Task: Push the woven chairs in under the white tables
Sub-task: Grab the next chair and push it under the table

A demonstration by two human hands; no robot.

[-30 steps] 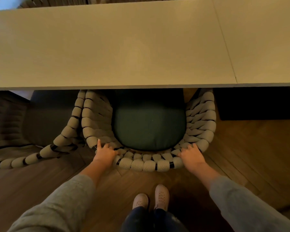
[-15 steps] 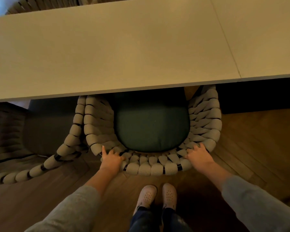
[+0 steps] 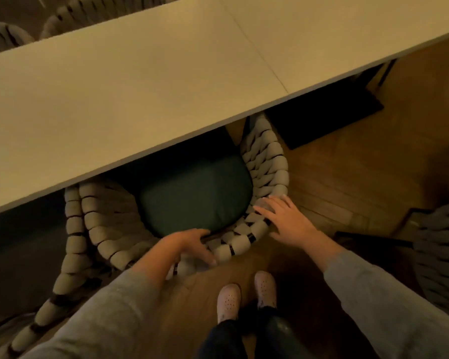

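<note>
Under the white counter [image 3: 145,104] the woven chair [image 3: 267,177] sits half tucked, its green cushion [image 3: 192,203] partly showing. Left hand [image 3: 189,244] grips its back rim; right hand [image 3: 288,218] rests flat, fingers spread. Another woven chair [image 3: 441,257] at right looks not yet pushed in.

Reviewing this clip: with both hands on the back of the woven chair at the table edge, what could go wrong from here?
1. The left hand curls over the woven chair back rim, fingers inside toward the green cushion; a further push could pinch them against the white table edge.
2. The right hand lies flat and open, so an uneven push may twist the chair.
3. The neighbouring chair sits close on the left and could snag.
</note>
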